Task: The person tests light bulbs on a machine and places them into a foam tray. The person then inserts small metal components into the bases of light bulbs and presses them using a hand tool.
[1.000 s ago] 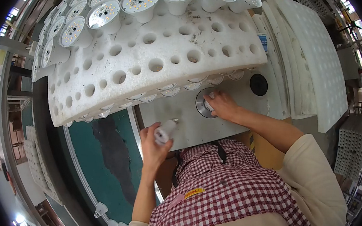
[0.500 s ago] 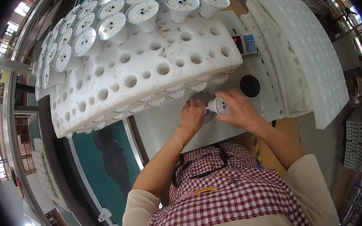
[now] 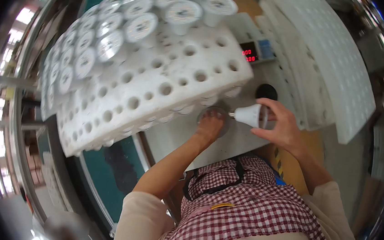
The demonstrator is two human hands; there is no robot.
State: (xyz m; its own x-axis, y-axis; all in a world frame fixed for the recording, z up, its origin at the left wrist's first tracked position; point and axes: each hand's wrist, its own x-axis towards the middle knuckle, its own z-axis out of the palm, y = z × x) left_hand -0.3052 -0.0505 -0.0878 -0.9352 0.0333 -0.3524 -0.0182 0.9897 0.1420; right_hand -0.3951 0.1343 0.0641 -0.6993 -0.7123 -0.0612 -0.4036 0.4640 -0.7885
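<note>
My right hand (image 3: pixel 282 125) grips a white cone-shaped LED bulb (image 3: pixel 248 115) by its wide end, with thumb and fingers around it. The bulb lies sideways in the air, its metal screw cap pointing left toward my left hand. Fingers curled and bunched, my left hand (image 3: pixel 210 125) rests low over a round greyish disc (image 3: pixel 222 128) on the table. What those fingers hold, if anything, is hidden. Above the hands, a thick white foam tray (image 3: pixel 147 79) carries several upright bulb housings (image 3: pixel 183 13) with round tops, and more bulbs show beneath its front edge.
Behind the foam tray's right end stands a meter (image 3: pixel 249 53) with red digits. A black round pad (image 3: pixel 266 91) lies near my right hand. White foam sheets (image 3: pixel 318 58) lean at the right. A green conveyor belt (image 3: pixel 99 185) runs along the left.
My right hand has moved right with the bulb, away from my left hand, turning it side-on. The meter's red digits show more fully. The view has shifted slightly.
</note>
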